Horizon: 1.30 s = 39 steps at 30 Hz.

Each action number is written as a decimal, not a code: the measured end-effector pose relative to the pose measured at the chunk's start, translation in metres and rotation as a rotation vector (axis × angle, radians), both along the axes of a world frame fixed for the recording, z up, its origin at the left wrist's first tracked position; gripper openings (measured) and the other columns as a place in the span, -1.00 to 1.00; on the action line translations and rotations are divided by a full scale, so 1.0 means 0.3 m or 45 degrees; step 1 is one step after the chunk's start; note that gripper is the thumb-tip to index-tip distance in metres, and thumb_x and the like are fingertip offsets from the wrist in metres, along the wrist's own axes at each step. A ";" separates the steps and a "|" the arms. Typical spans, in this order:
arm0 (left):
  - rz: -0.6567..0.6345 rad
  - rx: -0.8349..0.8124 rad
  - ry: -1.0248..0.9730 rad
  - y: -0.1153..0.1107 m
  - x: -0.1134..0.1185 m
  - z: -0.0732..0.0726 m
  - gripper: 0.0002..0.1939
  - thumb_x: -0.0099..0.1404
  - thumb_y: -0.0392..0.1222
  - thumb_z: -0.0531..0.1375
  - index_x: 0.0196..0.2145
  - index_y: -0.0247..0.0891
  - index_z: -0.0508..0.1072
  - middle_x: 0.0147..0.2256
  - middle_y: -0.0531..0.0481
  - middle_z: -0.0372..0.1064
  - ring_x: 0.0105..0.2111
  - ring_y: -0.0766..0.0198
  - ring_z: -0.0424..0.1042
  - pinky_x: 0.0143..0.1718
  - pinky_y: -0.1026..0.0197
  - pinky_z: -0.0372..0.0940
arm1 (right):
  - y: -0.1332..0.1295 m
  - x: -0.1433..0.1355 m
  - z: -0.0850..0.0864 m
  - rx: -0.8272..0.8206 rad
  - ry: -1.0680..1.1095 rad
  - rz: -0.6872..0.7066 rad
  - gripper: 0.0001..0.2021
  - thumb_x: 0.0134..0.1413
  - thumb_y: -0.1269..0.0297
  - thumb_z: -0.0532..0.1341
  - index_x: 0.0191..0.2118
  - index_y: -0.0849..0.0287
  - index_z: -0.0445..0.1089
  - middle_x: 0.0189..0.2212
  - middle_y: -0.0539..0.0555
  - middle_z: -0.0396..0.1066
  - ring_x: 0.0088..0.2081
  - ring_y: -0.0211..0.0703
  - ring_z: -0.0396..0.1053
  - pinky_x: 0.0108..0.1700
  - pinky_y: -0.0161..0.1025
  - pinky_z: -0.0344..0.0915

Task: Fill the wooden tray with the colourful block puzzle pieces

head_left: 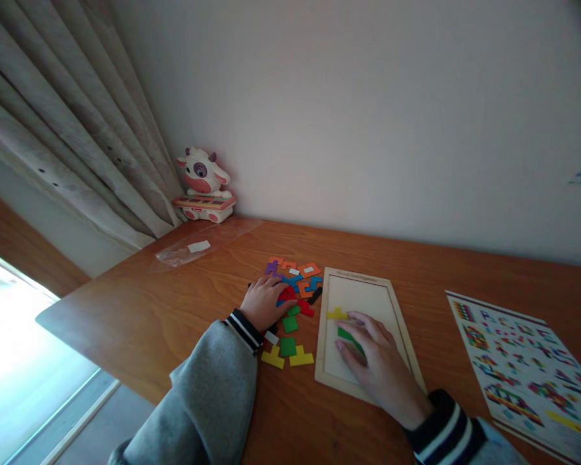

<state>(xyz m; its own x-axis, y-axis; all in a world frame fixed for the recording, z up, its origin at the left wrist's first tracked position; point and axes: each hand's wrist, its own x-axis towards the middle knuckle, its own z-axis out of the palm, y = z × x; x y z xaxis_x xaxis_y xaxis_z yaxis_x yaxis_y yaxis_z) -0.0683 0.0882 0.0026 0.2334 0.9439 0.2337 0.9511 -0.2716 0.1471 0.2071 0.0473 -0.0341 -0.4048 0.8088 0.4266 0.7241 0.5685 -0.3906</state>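
Btwn thumb & fingers of R hand [381, 359], over tray [321, 336], green block [350, 338] slants palmward, part hidden; L hand [263, 303] farther off, at red blocks [286, 294]; can't tell if either's gripping.

Single view, worn on the person's head, looking forward and down over the worktop [193, 307]. Coverage is wide: wall [368, 129] from eleven to three o'clock, curtain [77, 116] at ten, printed sheet [527, 368] at four. The camera sits above and well back from the hands, which appear small: left hand [266, 302] near seven o'clock, right hand [380, 358] at five. The worktop's rear edge slopes down towards three o'clock.
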 end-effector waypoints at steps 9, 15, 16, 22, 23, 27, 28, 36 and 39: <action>-0.039 0.029 0.057 -0.024 0.014 0.023 -0.65 0.38 0.02 0.09 -0.02 -0.13 0.51 0.03 -0.18 0.33 -0.03 -0.03 0.34 0.01 -0.09 0.31 | -0.001 -0.003 0.011 -0.040 -0.008 -0.028 -0.70 0.23 0.19 0.16 0.02 0.08 0.47 0.06 0.21 0.32 0.07 0.11 0.32 0.13 0.10 0.29; -0.190 0.044 0.030 -0.018 0.009 0.013 -0.63 0.36 -0.01 0.13 0.04 -0.18 0.49 0.02 -0.17 0.35 0.02 -0.03 0.31 0.10 -0.08 0.26 | -0.004 -0.001 0.010 -0.048 -0.005 -0.028 -0.71 0.24 0.18 0.15 0.01 0.07 0.47 0.05 0.21 0.32 0.06 0.10 0.33 0.12 0.11 0.29; -0.186 0.050 0.022 -0.014 0.005 0.006 -0.61 0.37 0.04 0.13 0.04 -0.17 0.49 0.01 -0.17 0.35 0.01 -0.03 0.31 0.09 -0.09 0.27 | -0.005 -0.001 0.010 -0.053 -0.005 -0.029 -0.71 0.23 0.18 0.15 0.01 0.07 0.47 0.05 0.20 0.31 0.06 0.09 0.33 0.12 0.10 0.29; -0.236 0.056 -0.018 0.007 -0.005 -0.018 -0.62 0.39 0.08 0.11 0.00 -0.16 0.52 0.00 -0.15 0.37 0.01 0.03 0.33 0.09 -0.04 0.27 | -0.003 -0.005 0.013 -0.055 -0.001 -0.039 -0.71 0.22 0.18 0.16 0.01 0.04 0.47 0.06 0.19 0.32 0.06 0.09 0.34 0.11 0.09 0.30; -0.258 0.049 -0.022 0.007 -0.003 -0.016 -0.61 0.38 0.09 0.12 -0.01 -0.17 0.51 0.00 -0.15 0.38 0.01 0.03 0.33 0.10 -0.03 0.27 | -0.003 -0.004 0.012 -0.048 0.004 -0.039 -0.72 0.22 0.18 0.16 0.00 0.04 0.48 0.05 0.19 0.32 0.05 0.10 0.35 0.11 0.10 0.30; -0.370 -0.008 -0.035 0.004 0.006 -0.001 -0.52 0.34 0.14 0.16 0.05 -0.22 0.47 0.06 -0.12 0.40 0.03 0.02 0.34 0.13 -0.06 0.25 | 0.000 -0.002 0.007 -0.030 0.012 -0.030 -0.72 0.22 0.18 0.16 -0.01 0.05 0.48 0.04 0.20 0.33 0.05 0.10 0.34 0.10 0.10 0.30; -0.387 -0.024 -0.033 0.004 0.007 0.003 -0.53 0.34 0.12 0.16 0.05 -0.22 0.47 0.07 -0.12 0.41 0.04 0.02 0.34 0.13 -0.06 0.24 | 0.000 -0.001 0.006 -0.028 0.011 -0.028 -0.72 0.22 0.19 0.16 0.00 0.05 0.48 0.04 0.20 0.32 0.05 0.09 0.34 0.10 0.10 0.30; -0.383 -0.011 -0.005 -0.004 0.014 0.011 -0.68 0.44 -0.19 0.02 0.02 -0.21 0.49 0.00 -0.11 0.43 -0.01 0.09 0.35 0.09 0.00 0.28 | 0.000 -0.005 0.006 -0.015 0.009 -0.034 -0.73 0.21 0.20 0.17 -0.01 0.03 0.47 0.03 0.18 0.33 0.04 0.08 0.35 0.11 0.10 0.30; -0.361 0.001 0.026 -0.011 0.012 0.010 -0.66 0.41 -0.17 0.06 0.07 -0.23 0.45 0.03 -0.15 0.40 0.02 0.05 0.32 0.10 -0.04 0.27 | 0.001 -0.003 0.006 -0.023 0.002 -0.023 -0.73 0.21 0.20 0.17 0.00 0.03 0.46 0.03 0.18 0.32 0.04 0.08 0.34 0.10 0.10 0.30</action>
<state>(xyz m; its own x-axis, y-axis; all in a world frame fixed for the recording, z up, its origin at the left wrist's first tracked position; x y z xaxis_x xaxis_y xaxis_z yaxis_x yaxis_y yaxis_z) -0.0646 0.0848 0.0056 0.4924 0.8402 0.2270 0.8401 -0.5270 0.1283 0.2063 0.0475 -0.0324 -0.3896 0.8234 0.4125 0.7333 0.5483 -0.4021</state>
